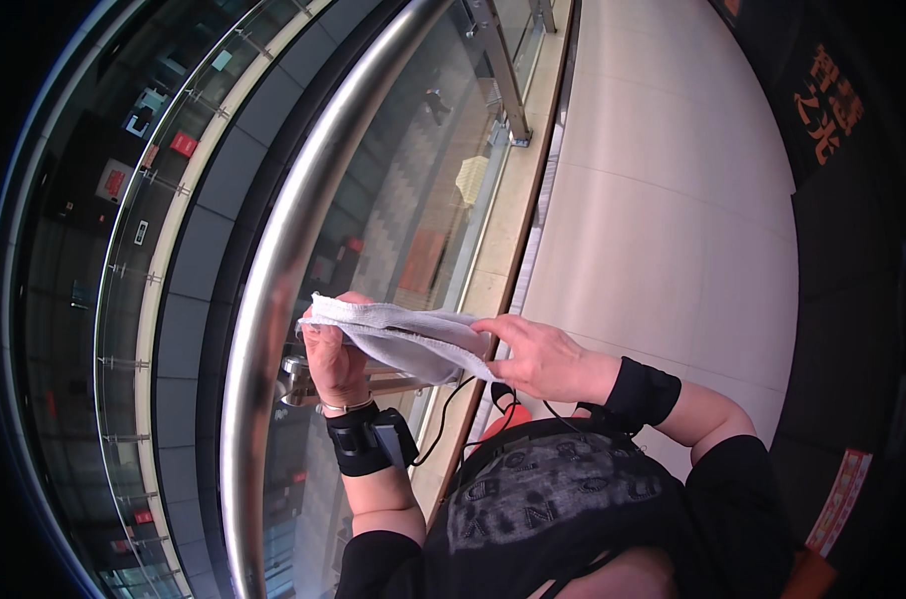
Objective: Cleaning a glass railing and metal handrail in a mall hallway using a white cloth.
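A folded, pale grey-white cloth (413, 334) is stretched between my two hands, its layers parting along the near edge. My left hand (335, 351) grips its left end, close beside the metal handrail (278, 240); the cloth covers part of those fingers. At the other end, my right hand (545, 357) pinches the cloth's right edge between thumb and fingers. Both wrists wear black bands, and a small dark device (393, 436) with a cable sits on the left one.
Below the handrail runs a glass balustrade with a metal post (503, 80), looking down onto a lower floor. A pale tiled walkway (663, 200) stretches along the right, bordered by a dark wall (842, 250). Another curved balcony (124, 299) lies across at the left.
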Available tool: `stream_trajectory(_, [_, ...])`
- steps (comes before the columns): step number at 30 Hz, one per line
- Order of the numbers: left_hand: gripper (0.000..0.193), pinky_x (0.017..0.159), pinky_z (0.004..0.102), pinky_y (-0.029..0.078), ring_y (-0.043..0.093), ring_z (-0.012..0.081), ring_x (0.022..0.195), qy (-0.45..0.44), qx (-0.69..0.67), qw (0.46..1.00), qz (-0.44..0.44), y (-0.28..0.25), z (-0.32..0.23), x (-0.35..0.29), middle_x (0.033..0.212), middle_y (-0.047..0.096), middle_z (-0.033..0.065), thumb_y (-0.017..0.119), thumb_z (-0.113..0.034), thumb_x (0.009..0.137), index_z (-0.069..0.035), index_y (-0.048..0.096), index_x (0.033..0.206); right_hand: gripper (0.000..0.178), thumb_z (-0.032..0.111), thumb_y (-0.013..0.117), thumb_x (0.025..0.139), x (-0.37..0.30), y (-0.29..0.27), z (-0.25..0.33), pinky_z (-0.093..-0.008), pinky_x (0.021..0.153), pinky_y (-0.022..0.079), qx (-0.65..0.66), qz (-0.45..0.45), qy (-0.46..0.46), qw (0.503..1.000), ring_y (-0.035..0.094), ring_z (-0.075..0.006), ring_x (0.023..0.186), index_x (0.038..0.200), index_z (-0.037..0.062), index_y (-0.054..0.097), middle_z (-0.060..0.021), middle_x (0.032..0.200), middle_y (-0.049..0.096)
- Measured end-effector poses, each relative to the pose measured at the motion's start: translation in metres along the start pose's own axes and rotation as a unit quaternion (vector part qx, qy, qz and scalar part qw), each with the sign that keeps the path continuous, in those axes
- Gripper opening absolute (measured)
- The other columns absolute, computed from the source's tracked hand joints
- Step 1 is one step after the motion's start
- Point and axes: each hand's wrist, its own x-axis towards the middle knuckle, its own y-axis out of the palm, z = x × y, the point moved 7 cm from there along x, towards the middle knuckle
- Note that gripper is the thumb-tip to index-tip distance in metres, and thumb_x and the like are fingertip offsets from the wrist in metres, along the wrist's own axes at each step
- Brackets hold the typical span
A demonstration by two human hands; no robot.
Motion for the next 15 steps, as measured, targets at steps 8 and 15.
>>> stream_trajectory(8, [0.038,0.071,0.0401,0.053,0.062,0.0298,0.084,0.003,-0.041,0.999,0.011,-0.007,0.007,-0.006,0.097,0.060,0.0214,0.067,-0.031,0.083,-0.005,0.055,0.108,0.019,0.013,0.065,0.076,0.000,0.030,-0.014,-0.0406,0.087,0.048,0.101,0.063,0.055,0.991,0.050,-0.0343,0.111,0.095,0.0086,0.068,-0.0206,0.126,0.043])
stream_trajectory(15, [0.043,0.064,0.0331,0.048,0.051,0.0192,0.076,-0.011,0.026,0.999,-0.017,-0.007,0.008,-0.009,0.079,0.053,0.0074,0.057,-0.044,0.087,-0.001,0.056,0.089,0.024,0.004,0.060,0.072,0.004,0.006,-0.006,-0.0377,0.080,0.048,0.160,0.022,0.055,0.985,0.053,-0.0282,0.099,0.094,0.0108,0.068,-0.0118,0.104,0.050])
